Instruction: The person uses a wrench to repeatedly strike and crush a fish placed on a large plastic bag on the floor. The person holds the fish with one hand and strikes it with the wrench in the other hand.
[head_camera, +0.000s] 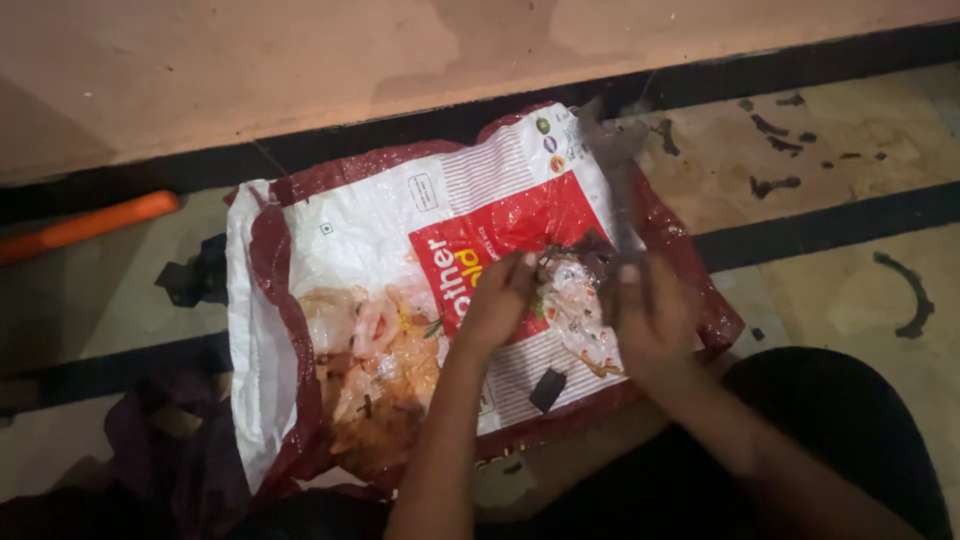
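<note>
Two hands over the printed sack (400, 210) on the floor: left hand (497, 300) pinches one end of a dark, leafy scrap (585, 258), right hand (650, 315) grips the other. Scrap sits between them, above the sack's middle. Small dark piece (547, 389) lies just below.

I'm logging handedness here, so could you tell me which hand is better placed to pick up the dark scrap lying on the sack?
Probably the right hand: the dark scrap lies nearer its wrist, on the sack.
</note>
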